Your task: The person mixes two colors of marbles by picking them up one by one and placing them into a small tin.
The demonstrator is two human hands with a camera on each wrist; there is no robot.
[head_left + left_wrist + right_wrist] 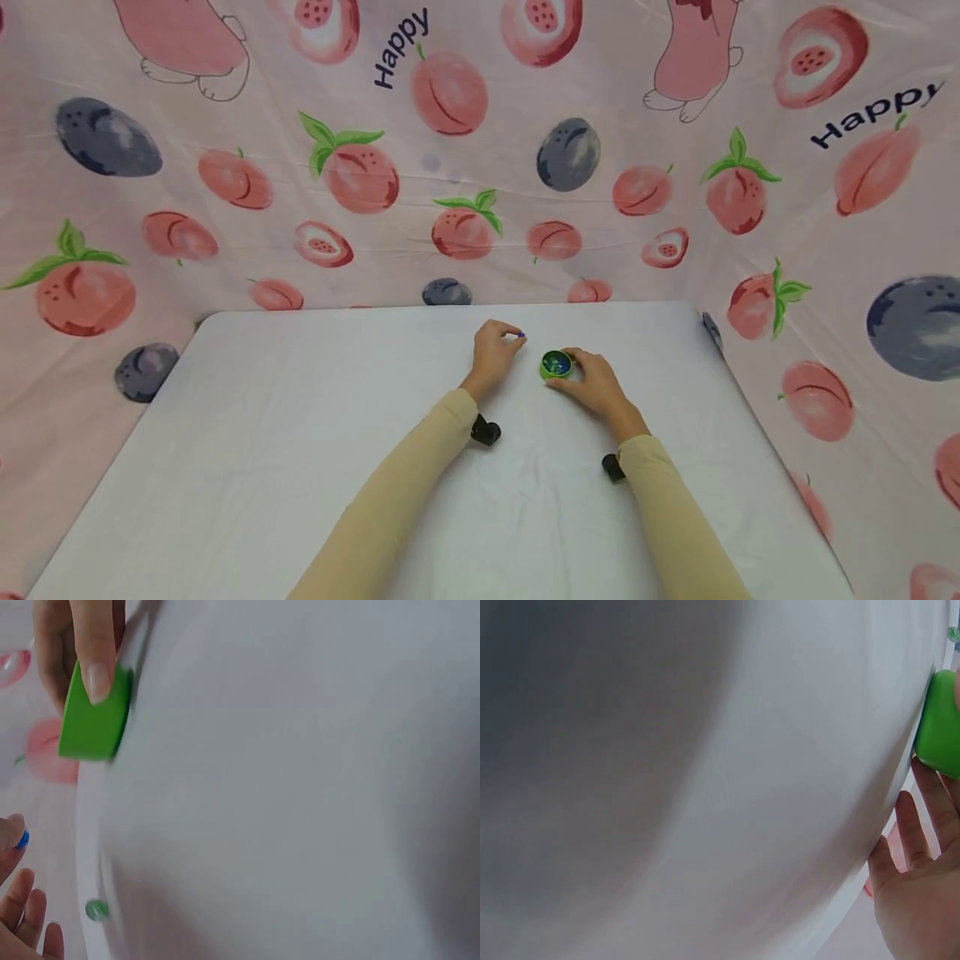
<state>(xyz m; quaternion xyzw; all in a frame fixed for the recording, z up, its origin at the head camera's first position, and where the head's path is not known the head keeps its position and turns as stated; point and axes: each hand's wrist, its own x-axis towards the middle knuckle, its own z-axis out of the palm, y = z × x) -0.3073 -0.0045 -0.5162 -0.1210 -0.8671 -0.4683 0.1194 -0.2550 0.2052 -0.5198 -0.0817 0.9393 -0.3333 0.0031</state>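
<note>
My left hand (495,354) pinches a small blue marble (23,838) between thumb and fingertip, at the back of the table left of a green cup. Most of that marble is hidden by the fingers. Around the green cup (94,724) curl the thumb and fingers of my right hand (596,383), gripping it from its right side. Its open top faces up in the head view, and shiny blue and green marbles (556,363) show inside. A green marble (96,910) lies on the table near the left hand's fingers in the left wrist view.
A white cloth (262,450) covers the table. Behind it and along both sides hangs a pink curtain (510,150) printed with peaches. Black wrist cameras (486,431) sit at both cuffs.
</note>
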